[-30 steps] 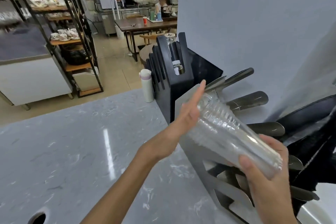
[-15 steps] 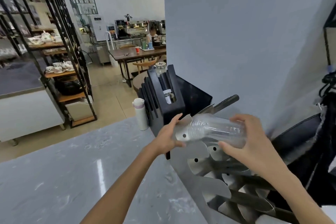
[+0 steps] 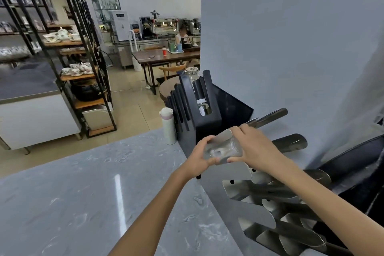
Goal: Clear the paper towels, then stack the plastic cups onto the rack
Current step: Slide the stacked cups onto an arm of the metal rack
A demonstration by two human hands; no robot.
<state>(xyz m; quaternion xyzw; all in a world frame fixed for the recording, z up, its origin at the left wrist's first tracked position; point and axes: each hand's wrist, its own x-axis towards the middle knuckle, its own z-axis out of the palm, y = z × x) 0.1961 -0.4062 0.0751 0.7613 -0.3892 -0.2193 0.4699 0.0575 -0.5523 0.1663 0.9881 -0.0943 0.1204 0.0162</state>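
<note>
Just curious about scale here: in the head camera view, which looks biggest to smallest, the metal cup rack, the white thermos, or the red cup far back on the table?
1. metal cup rack
2. white thermos
3. red cup, though it is far off, so its true size is unsure.

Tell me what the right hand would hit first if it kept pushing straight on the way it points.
Probably the left hand: the right hand points leftward along the clear plastic cups both hands hold. Beyond that stands the black slotted holder, though depth is hard to judge here.
</note>
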